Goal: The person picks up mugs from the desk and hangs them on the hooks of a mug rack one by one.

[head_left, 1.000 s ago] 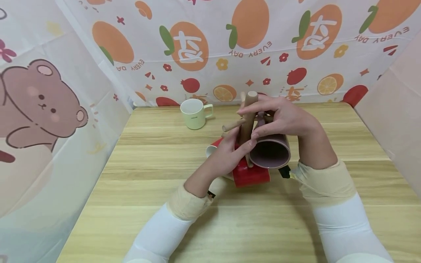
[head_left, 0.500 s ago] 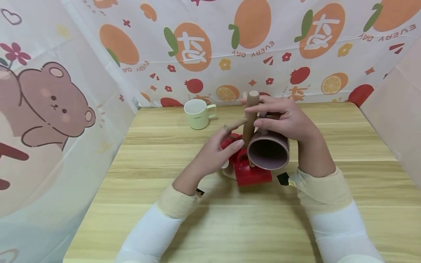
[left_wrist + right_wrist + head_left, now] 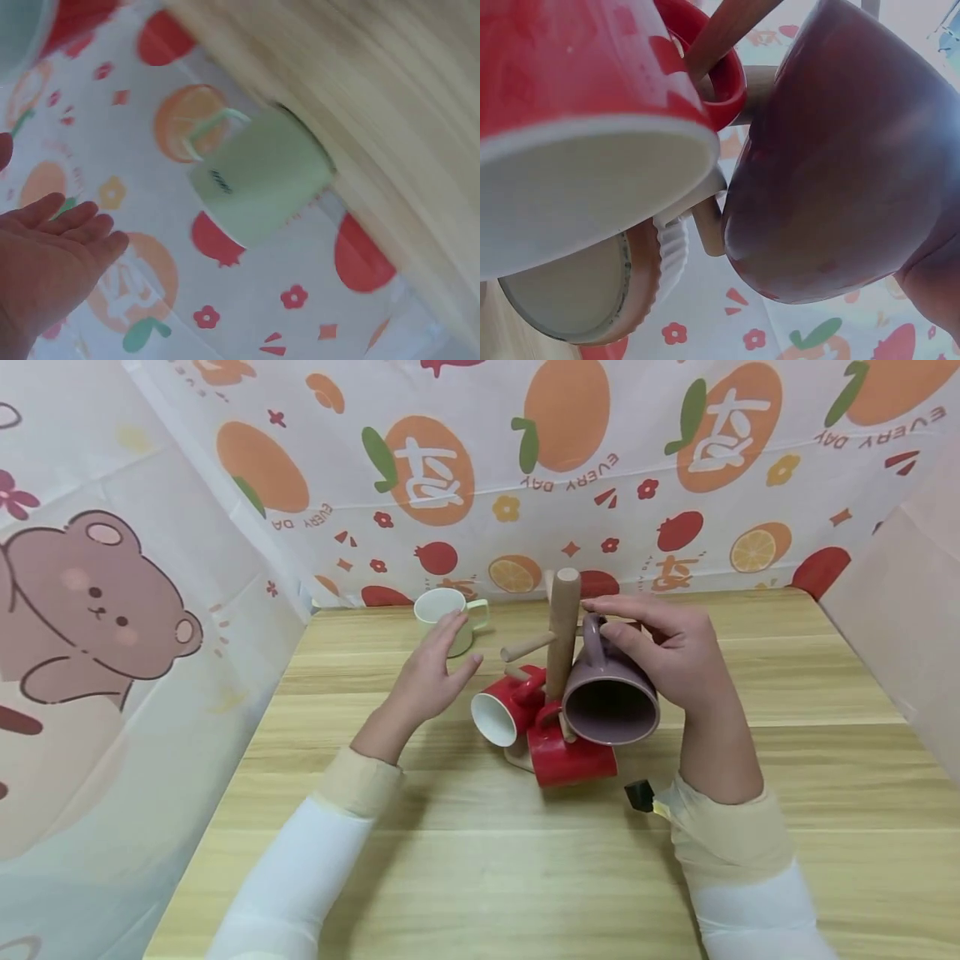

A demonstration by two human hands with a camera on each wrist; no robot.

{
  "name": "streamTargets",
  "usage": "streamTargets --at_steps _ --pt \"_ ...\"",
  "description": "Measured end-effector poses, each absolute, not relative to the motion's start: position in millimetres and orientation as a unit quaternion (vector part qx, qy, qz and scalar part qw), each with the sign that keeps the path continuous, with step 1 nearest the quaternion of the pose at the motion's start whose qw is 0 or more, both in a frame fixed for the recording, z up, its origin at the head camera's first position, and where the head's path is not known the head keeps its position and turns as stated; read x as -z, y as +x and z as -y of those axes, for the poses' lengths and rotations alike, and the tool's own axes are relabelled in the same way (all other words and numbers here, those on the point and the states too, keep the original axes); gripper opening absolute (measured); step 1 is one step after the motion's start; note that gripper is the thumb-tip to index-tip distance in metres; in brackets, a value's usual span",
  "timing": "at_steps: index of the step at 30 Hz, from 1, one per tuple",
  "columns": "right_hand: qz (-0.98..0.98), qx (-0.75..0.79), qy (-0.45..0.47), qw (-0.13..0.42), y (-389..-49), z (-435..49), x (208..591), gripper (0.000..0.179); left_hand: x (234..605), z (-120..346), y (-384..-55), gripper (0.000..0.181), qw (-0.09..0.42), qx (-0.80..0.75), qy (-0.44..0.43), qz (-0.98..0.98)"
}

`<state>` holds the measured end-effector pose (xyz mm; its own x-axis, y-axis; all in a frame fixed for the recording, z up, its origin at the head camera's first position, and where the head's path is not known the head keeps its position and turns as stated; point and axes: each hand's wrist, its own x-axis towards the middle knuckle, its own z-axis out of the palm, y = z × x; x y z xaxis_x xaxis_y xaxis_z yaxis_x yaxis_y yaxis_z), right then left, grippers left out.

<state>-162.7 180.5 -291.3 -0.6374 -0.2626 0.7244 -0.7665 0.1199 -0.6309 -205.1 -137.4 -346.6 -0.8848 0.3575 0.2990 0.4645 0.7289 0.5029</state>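
My left hand (image 3: 431, 672) reaches with extended fingers toward a light green mug (image 3: 442, 631) at the back of the table. In the left wrist view its fingers are apart from that mug (image 3: 262, 176). My right hand (image 3: 671, 647) is at the upper right side of a purple mug (image 3: 609, 706), its thumb by the handle and its index finger straight toward the post. The purple mug hangs mouth forward on a wooden mug tree (image 3: 562, 627). Two red mugs (image 3: 572, 758) hang lower on it. In the right wrist view the purple mug (image 3: 840, 165) hides most of my hand.
A bare peg (image 3: 527, 648) juts left from the post. Behind the red mug in the right wrist view is a ribbed mug (image 3: 671, 255). A black piece (image 3: 640, 795) hangs off my right cuff. Printed cloth (image 3: 480, 468) stands behind the wooden table (image 3: 480, 860).
My left hand has left the mug tree and moved left toward the light green mug, uncovering the left red mug. My right hand's fingers have drawn back slightly from the post.
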Motion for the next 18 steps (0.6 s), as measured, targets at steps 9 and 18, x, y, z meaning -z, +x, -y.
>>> streamTargets --at_steps 9,18 --pt "0.720 -0.566 0.337 0.221 -159.3 -178.3 291.2 0.028 357.6 138.2 -245.1 0.088 0.044 0.043 -0.218 0.974" --pt "0.711 -0.585 0.330 0.210 -161.2 -179.0 292.9 0.027 364.8 140.3 -286.2 0.097 0.011 0.013 -0.177 0.984"
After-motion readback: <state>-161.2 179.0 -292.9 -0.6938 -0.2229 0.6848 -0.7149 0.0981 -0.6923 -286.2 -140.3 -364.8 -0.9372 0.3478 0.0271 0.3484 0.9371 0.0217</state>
